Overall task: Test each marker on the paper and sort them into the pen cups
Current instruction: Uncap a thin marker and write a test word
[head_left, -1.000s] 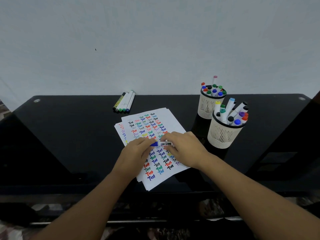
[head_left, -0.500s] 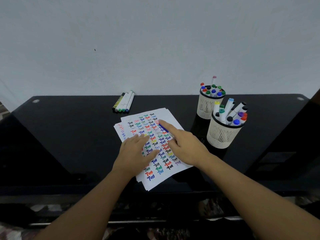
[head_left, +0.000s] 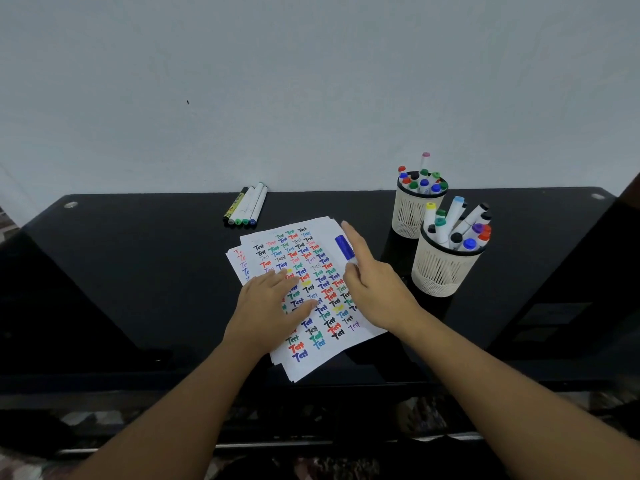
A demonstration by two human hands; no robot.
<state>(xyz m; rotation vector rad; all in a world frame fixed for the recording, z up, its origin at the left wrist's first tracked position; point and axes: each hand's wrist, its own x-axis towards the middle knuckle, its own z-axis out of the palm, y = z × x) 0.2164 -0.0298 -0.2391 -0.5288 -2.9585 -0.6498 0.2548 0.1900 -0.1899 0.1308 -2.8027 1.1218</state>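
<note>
A stack of white paper (head_left: 323, 360) covered with coloured "Test" words lies in the middle of the black table (head_left: 138, 271). My left hand (head_left: 270, 306) rests flat on the sheet's left part, fingers straight. My right hand (head_left: 374, 285) holds a blue-capped marker (head_left: 344, 247) over the paper's upper right corner, with the index finger stretched out along it and the cap pointing away from me. Two white mesh pen cups stand to the right, the near cup (head_left: 443, 275) and the far cup (head_left: 410, 216), both holding several markers.
Several loose markers (head_left: 247, 206) lie side by side at the table's back edge, left of the paper. A pale wall rises right behind the table. Dark glossy surfaces flank the table at both sides.
Both hands were together on the blue marker over the paper's middle. Now my right hand has carried it up and right, and my left hand has spread flat on the paper.
</note>
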